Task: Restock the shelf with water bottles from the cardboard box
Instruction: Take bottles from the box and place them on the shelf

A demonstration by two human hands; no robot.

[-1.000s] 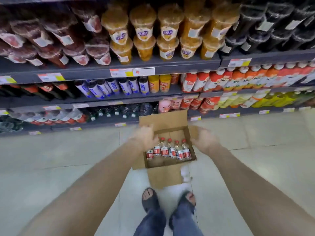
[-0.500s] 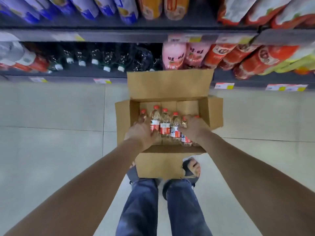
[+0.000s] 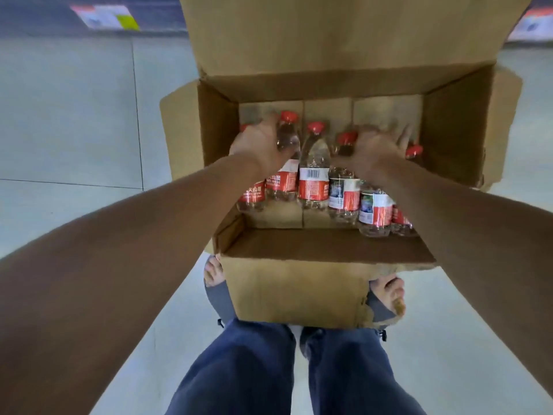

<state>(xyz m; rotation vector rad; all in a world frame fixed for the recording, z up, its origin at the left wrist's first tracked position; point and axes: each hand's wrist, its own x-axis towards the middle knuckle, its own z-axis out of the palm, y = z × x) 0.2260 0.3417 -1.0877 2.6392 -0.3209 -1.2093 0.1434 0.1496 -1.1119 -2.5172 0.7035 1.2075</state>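
An open cardboard box [image 3: 294, 292] stands on the floor in front of my feet. Inside it a row of several clear water bottles [image 3: 314, 163] with red caps and red labels stands upright. My left hand [image 3: 258, 143] is down in the box at the left end of the row, its fingers curled round the neck of a bottle there. Over the bottle tops at the right end is my right hand [image 3: 372, 149], fingers spread and blurred, holding nothing that I can see.
The box's back flap [image 3: 344, 31] stands up and hides most of the shelf. Only the bottom shelf edge with a price label [image 3: 104, 16] shows at top left. Pale floor tiles [image 3: 74, 115] lie on both sides. My sandalled feet [image 3: 386, 298] touch the box's front.
My view has dropped much closer to the box, and the shelves have left the frame. Both hands went from the box's edges down onto the bottle row.
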